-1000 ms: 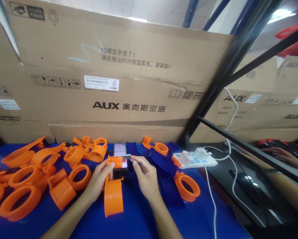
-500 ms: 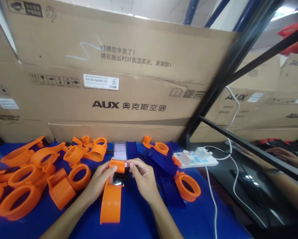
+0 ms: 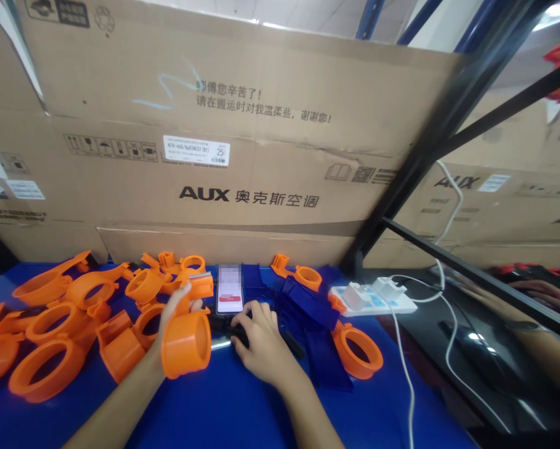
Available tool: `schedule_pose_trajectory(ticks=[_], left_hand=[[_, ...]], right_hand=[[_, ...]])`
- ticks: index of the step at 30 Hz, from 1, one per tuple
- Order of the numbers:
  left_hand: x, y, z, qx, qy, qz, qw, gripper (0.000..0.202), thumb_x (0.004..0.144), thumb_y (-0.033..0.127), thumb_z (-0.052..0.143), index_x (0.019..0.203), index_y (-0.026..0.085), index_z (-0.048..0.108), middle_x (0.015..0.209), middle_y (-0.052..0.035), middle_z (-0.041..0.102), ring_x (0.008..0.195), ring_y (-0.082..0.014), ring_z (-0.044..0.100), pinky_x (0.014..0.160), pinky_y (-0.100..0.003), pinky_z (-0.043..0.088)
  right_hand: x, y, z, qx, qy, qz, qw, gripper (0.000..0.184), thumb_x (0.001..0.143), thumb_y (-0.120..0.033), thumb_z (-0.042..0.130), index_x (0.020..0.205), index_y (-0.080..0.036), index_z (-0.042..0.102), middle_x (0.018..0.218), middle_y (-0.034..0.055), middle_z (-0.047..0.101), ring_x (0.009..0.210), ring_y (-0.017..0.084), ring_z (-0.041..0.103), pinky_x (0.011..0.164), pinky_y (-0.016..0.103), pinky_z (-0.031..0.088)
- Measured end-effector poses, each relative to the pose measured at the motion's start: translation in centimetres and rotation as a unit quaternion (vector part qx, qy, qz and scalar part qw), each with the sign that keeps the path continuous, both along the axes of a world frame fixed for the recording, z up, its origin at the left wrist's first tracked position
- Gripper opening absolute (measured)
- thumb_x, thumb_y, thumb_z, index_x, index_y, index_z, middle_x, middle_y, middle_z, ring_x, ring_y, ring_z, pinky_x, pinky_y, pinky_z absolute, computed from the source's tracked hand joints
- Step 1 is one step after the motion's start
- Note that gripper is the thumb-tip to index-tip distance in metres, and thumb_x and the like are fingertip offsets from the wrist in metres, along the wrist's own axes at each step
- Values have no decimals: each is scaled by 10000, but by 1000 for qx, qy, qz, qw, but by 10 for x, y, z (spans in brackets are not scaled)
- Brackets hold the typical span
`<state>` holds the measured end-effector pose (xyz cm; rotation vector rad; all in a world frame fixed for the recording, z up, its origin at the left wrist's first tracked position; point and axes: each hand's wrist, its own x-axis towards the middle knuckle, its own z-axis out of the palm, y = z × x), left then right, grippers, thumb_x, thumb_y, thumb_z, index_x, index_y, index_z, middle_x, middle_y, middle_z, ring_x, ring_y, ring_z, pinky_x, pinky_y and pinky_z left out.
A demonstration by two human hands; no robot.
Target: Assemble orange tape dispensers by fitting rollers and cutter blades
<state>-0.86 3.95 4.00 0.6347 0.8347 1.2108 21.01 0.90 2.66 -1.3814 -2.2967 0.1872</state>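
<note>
Blue tabletop [image 3: 224, 405] with a large printed carton [image 3: 261, 162] standing behind it, beyond both hands. Left grip [image 3: 171, 310]: closed around an orange ring holder [image 3: 186, 346], held up over the tabletop; its round body lies on the viewer's side of the fingers, and its smaller upper block (edged with a grey strip) lies on the far side. Right grip [image 3: 260, 337]: fingers bent over a black object [image 3: 241, 333], much of which they cover; whether they are clamped on it cannot be told. A shiny, pale strip [image 3: 221, 343] shows just left of this grip, and a dark bar [image 3: 293, 344] lies just to its right. Beyond the right grip, slightly to the left, is a phone [image 3: 230, 288] with a lit screen. Further orange holders [image 3: 46, 368] crowd the area left of the left grip, some overlapping. To the right of the right grip are dark blue pieces [image 3: 312, 305], then another orange holder [image 3: 373, 362], with a white power strip [image 3: 404, 304] farther off.
</note>
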Motion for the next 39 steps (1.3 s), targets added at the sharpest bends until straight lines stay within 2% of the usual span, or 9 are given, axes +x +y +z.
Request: schedule_pose_trajectory(ticks=[6,11,14,18,26,30,35,37,39], left_hand=[[13,0,-15,71,55,23,996,534,820,554,711,530,223,408,447,59,410,409,-91,379,449,-240,344],[18,-5,-9,158,145,32,976,376,840,457,739,631,198,563,507,56,487,478,-108,436,520,-231,379],[24,-11,-5,178,167,-14,970,238,825,410,768,895,193,700,686,10,637,676,-180,605,620,-251,475],[32,-19,-8,157,154,-106,970,345,843,438,754,1090,204,696,892,-39,700,809,-227,652,686,-306,538],[31,-18,-16,181,216,-88,956,281,838,403,749,1035,205,717,831,-39,700,767,-219,645,667,-281,506],[25,-14,-24,168,257,-29,951,216,874,405,683,930,197,694,627,12,625,557,-163,560,564,-256,457],[24,-9,-25,103,182,-9,978,362,833,510,716,696,189,619,566,-3,622,475,-145,562,507,-251,455],[25,-8,-24,77,147,-13,986,379,810,506,740,661,188,597,540,7,608,441,-132,546,482,-242,449],[25,-7,-22,57,127,-11,990,376,799,494,749,651,188,588,513,16,593,416,-126,533,463,-238,445]], right_hand=[[-1,3,8,27,59,9,998,152,882,-182,670,1022,-240,662,1108,68,630,1069,276,542,865,390,432],[-1,6,16,75,224,-26,971,97,955,-216,593,1040,-235,636,1008,59,674,980,248,603,861,385,471],[-2,4,18,103,284,-28,953,112,968,-239,592,1065,-241,647,1028,75,662,985,252,609,865,392,505],[-4,1,16,105,269,1,957,207,948,-246,631,1146,-258,693,1085,100,606,1055,276,587,904,437,526],[-6,1,14,62,315,65,945,279,988,-240,591,1236,-293,707,1085,84,614,994,227,641,867,374,571],[-6,-2,21,35,337,86,937,266,1004,-220,553,1185,-283,737,1157,99,671,1072,236,669,922,382,568],[-3,-5,28,-14,357,117,927,256,1015,-234,533,1135,-290,752,1149,64,741,1066,234,705,940,385,567],[-1,-2,26,7,357,86,930,240,1007,-236,537,1116,-278,746,1138,65,746,1066,242,699,953,400,551],[2,3,20,64,327,-10,943,230,984,-215,538,1089,-262,737,1121,80,736,1093,271,664,972,447,515]])
